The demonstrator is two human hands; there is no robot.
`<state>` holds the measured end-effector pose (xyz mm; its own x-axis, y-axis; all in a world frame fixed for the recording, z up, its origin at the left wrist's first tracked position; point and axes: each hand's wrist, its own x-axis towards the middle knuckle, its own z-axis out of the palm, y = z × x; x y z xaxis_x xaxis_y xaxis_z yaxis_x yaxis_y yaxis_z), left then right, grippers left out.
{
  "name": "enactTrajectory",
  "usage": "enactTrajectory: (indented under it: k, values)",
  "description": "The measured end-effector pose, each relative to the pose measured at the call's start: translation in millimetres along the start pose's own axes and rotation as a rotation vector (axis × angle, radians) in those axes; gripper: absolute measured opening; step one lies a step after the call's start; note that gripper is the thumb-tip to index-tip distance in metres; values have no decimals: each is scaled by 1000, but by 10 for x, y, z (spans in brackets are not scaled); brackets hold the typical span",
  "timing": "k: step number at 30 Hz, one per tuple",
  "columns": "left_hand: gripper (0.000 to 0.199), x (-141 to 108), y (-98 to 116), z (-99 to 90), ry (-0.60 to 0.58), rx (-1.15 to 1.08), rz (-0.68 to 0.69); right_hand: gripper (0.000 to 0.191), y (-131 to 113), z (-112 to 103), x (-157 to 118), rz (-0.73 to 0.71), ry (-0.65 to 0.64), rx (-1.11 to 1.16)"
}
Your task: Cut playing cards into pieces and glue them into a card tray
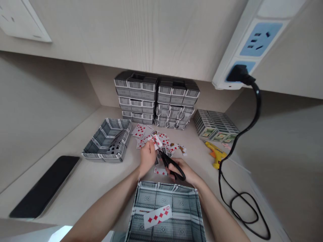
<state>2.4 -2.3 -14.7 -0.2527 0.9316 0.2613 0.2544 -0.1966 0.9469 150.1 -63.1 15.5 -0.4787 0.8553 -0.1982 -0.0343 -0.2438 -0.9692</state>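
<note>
On the pale wood-grain desktop point(96, 178), an open-topped box covered in grey patterned card backs point(179, 201) sits between the forearms; a dropped elbow could knock it. The thick black power cable point(256, 111) loops beside the yellow glue gun point(216, 154), so a snag from the right arm might drag that tool. The greater risk, I judge, is at the black-handled scissors point(166, 160): their blades meet the card close to the left fingertips, and a slip could nick the thumb or skew the cut. Loose cards heaped behind could also catch in the blades.

The right hand point(188, 169) is curled round the scissor handles, fingers closed through the loops; how wide the blades stand, I cannot tell. The left hand point(147, 156) pinches the white, red-printed playing card point(156, 141) between thumb and fingers, above the heap.
</note>
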Motion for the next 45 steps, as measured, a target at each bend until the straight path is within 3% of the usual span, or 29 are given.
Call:
enactTrajectory:
  k: [21,45]
  values:
    - [41,27,-11,-4,-15,61,11,48,21,48,16,51,49,3]
    - [45,25,-9,-33,-70,114,57,37,28,23,22,39,106,-26]
